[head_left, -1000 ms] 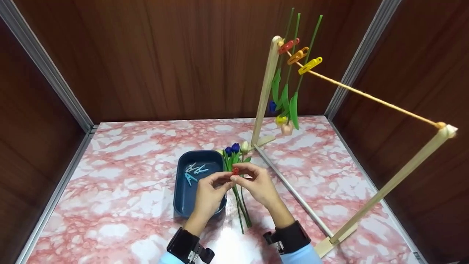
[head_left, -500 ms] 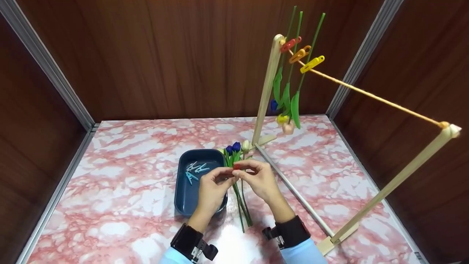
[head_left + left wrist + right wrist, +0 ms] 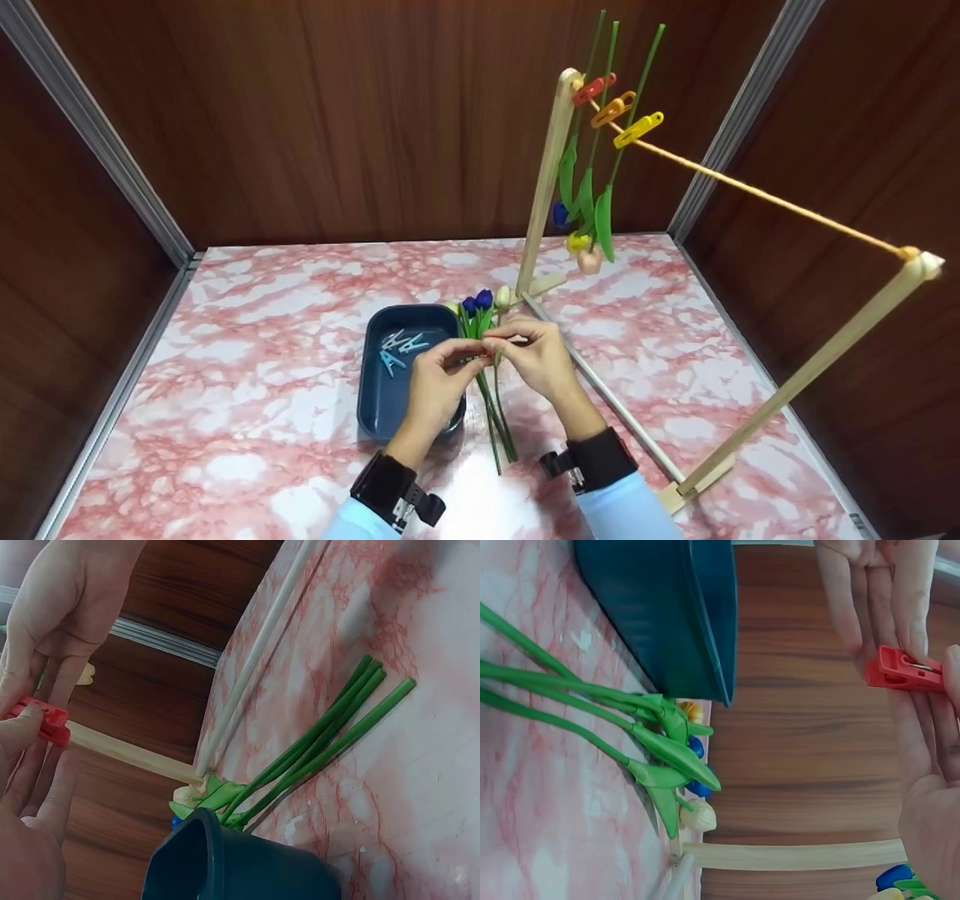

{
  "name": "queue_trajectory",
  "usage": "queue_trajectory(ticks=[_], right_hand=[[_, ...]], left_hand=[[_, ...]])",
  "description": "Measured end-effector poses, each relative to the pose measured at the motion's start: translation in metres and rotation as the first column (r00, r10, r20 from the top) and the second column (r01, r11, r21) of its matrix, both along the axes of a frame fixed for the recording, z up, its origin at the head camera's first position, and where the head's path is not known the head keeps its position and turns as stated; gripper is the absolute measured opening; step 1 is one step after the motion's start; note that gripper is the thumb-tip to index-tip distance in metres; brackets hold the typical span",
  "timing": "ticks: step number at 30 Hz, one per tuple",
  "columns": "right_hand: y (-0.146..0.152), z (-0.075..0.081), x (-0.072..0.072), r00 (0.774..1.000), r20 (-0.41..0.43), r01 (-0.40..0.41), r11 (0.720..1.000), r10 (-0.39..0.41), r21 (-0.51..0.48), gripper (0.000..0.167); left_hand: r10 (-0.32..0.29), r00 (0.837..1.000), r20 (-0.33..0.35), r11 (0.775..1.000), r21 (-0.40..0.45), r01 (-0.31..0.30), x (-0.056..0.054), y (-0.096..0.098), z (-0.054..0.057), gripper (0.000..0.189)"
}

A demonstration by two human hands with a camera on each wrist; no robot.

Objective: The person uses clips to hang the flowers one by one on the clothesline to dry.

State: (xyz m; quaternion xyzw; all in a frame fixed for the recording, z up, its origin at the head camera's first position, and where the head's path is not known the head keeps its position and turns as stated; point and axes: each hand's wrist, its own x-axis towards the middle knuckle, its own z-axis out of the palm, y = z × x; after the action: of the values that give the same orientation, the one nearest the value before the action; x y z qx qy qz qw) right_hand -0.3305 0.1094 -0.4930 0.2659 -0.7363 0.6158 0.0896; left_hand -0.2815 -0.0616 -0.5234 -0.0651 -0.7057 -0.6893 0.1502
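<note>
My left hand (image 3: 442, 379) and my right hand (image 3: 544, 360) meet near the middle of the head view, the fingertips of both pinching one small red plastic clothespin with a metal spring (image 3: 906, 673). My fingers cover most of it there; the wrist views show it plainly between my thumbs and fingers, held up off the red-and-white marbled tabletop (image 3: 232, 360).

Under my hands lies a bunch of artificial tulips with green stems and leaves (image 3: 676, 754), their blue and cream blooms toward the top of the frame and stem ends toward the bottom. Just left of them sits a dark blue rectangular plastic tub (image 3: 382, 416), with pale and light-blue clothespins (image 3: 390, 364) lying on its floor.

At the right of the frame, a yellow-orange cord (image 3: 765, 196) runs between two pale wooden posts (image 3: 802, 379). Near its upper-left end, a red clip (image 3: 594, 89), an orange clip (image 3: 613, 110) and a yellow clip (image 3: 639, 130) sit on the cord, and three tulips (image 3: 603, 223) hang there, blooms down.
</note>
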Motion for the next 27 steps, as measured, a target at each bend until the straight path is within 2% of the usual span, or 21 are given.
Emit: queue_trajectory(ticks=[2,4,5,6,7,8,11,13,14,16,17,18,20,22,27], right_hand=[[0.004,0.0,-0.003,0.999,-0.031,0.014,1.0,-0.015,-0.01,0.006],[0.009,0.0,-0.005,0.998,-0.051,0.03,0.999,-0.031,-0.018,0.006],[0.011,0.0,-0.006,0.998,-0.06,0.034,0.999,-0.035,-0.022,0.006],[0.014,0.0,-0.006,0.997,-0.064,0.036,0.999,-0.038,-0.027,0.006],[0.017,0.0,-0.007,0.997,-0.064,0.041,0.999,-0.043,-0.03,0.006],[0.02,-0.001,-0.007,0.997,-0.064,0.05,0.998,-0.052,-0.029,0.005],[0.026,-0.004,-0.007,0.995,-0.063,0.073,0.997,-0.074,-0.029,0.005],[0.03,-0.006,-0.006,0.995,-0.054,0.082,0.996,-0.083,-0.033,0.005],[0.032,-0.007,-0.005,0.996,-0.048,0.08,0.996,-0.082,-0.04,0.005],[0.034,-0.01,-0.004,0.997,-0.032,0.074,0.996,-0.076,-0.053,0.005],[0.036,-0.011,-0.003,0.997,-0.025,0.071,0.996,-0.072,-0.06,0.005],[0.036,-0.012,-0.003,0.997,-0.019,0.069,0.995,-0.07,-0.067,0.005],[0.038,-0.014,0.0,0.998,-0.016,0.067,0.995,-0.069,-0.076,0.004],[0.04,-0.017,0.002,0.997,-0.023,0.072,0.994,-0.074,-0.08,0.004],[0.044,-0.022,0.005,0.997,-0.014,0.078,0.991,-0.08,-0.108,0.006]], left_hand=[[-0.003,1.0,-0.017,0.997,-0.081,0.002,-0.005,-0.001,-0.003,0.015],[-0.011,0.999,-0.043,0.974,-0.225,0.001,-0.012,-0.003,-0.007,0.014],[-0.02,0.998,-0.06,0.948,-0.317,0.0,-0.016,-0.003,-0.009,0.014],[-0.036,0.996,-0.077,0.908,-0.419,0.0,-0.02,-0.004,-0.009,0.015],[-0.059,0.994,-0.093,0.852,-0.524,0.002,-0.024,-0.004,-0.01,0.016],[-0.083,0.992,-0.099,0.781,-0.624,0.004,-0.028,-0.003,-0.01,0.017],[-0.152,0.983,-0.103,0.525,-0.851,-0.008,-0.039,0.002,-0.009,0.02],[-0.193,0.977,-0.086,0.357,-0.934,-0.011,-0.045,0.007,-0.01,0.022],[-0.206,0.975,-0.077,0.284,-0.959,-0.016,-0.048,0.009,-0.01,0.023],[-0.228,0.97,-0.084,0.168,-0.985,-0.046,-0.053,0.014,-0.012,0.019],[-0.238,0.967,-0.092,0.124,-0.99,-0.063,-0.055,0.016,-0.014,0.017],[-0.246,0.964,-0.103,0.09,-0.992,-0.084,-0.057,0.018,-0.016,0.015],[-0.251,0.96,-0.125,0.051,-0.992,-0.116,-0.061,0.02,-0.02,0.013],[-0.246,0.958,-0.147,0.037,-0.989,-0.142,-0.064,0.022,-0.024,0.012],[-0.225,0.96,-0.169,0.022,-0.986,-0.168,-0.068,0.023,-0.029,0.014]])
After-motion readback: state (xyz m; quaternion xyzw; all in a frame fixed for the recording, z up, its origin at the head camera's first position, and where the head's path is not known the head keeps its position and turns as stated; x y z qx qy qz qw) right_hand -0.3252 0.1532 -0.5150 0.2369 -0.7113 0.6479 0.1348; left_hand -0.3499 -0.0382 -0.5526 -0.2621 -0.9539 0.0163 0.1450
